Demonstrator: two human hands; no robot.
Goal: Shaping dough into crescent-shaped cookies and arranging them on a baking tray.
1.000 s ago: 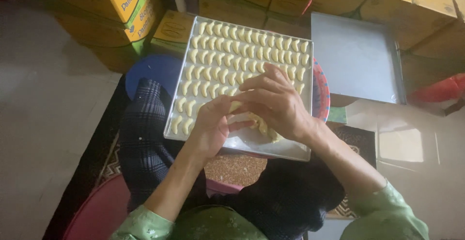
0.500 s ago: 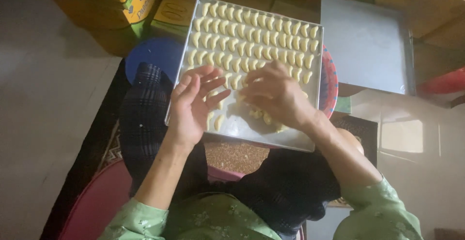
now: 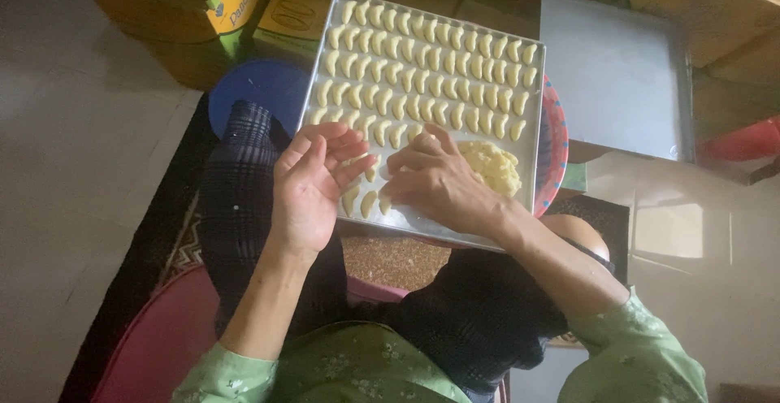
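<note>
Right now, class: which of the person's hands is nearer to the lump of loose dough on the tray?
Right. The right hand lies on the tray touching the dough lump at its left edge. The left hand hovers palm-up farther left, over the tray's near-left corner.

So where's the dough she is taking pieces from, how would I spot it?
Find the metal tray on the person's lap, filled with rows of small crescent pieces. At its near right corner, beside the right hand, sits the dough lump: one rough, crumbly pale yellow mound, not a neat shaped crescent.
</note>
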